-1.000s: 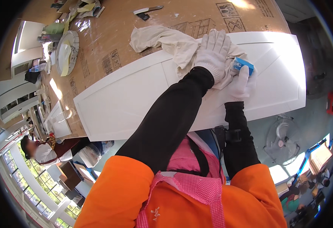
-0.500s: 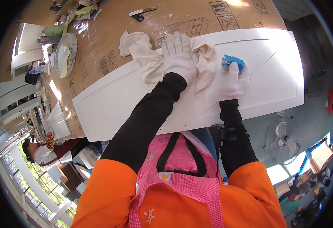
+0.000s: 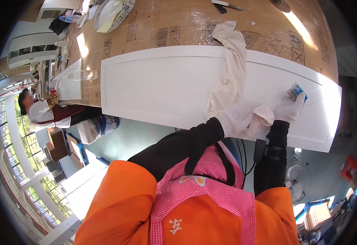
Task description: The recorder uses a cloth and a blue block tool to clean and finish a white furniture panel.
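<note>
A long white panel (image 3: 158, 87) with a raised border lies on the cardboard-covered table in front of me. My left hand (image 3: 237, 117), in a white glove, is at the panel's near edge and closed on one bunched end of a cream cloth (image 3: 230, 67). The rest of the cloth trails across the panel and over its far edge. My right hand (image 3: 289, 108), also gloved, grips a small blue block (image 3: 299, 91) over the panel's right part. Its fingers partly cover the block.
A knife (image 3: 227, 5) lies on the cardboard (image 3: 154, 24) at the far side. A round tray (image 3: 115, 16) sits at far left, with a clear bottle (image 3: 84, 75) nearer. Another person (image 3: 50, 110) works at the left. A floor fan (image 3: 298, 179) stands below the panel's right end.
My left hand has gone from lying flat on the cloth to holding its end at the panel's near edge. The cloth is now stretched out lengthwise. The right hand has shifted rightward with the block.
</note>
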